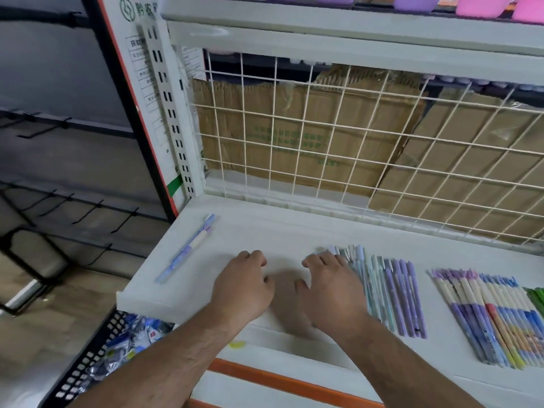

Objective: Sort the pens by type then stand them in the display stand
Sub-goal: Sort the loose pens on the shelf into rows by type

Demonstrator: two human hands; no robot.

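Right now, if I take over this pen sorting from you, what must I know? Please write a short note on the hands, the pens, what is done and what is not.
Left hand: rests on the white shelf, fingers loosely curled, holding nothing.
Right hand: fingers spread on the pale blue and purple pens, touching them, not gripping.
Pens: that row lies flat. The cream-barrelled pens lie further right, with the green pens at the edge. A stray pale blue pen lies far left.
Done: most pens are grouped in rows.
Left: place the stray, then stand them all. No display stand is in view.
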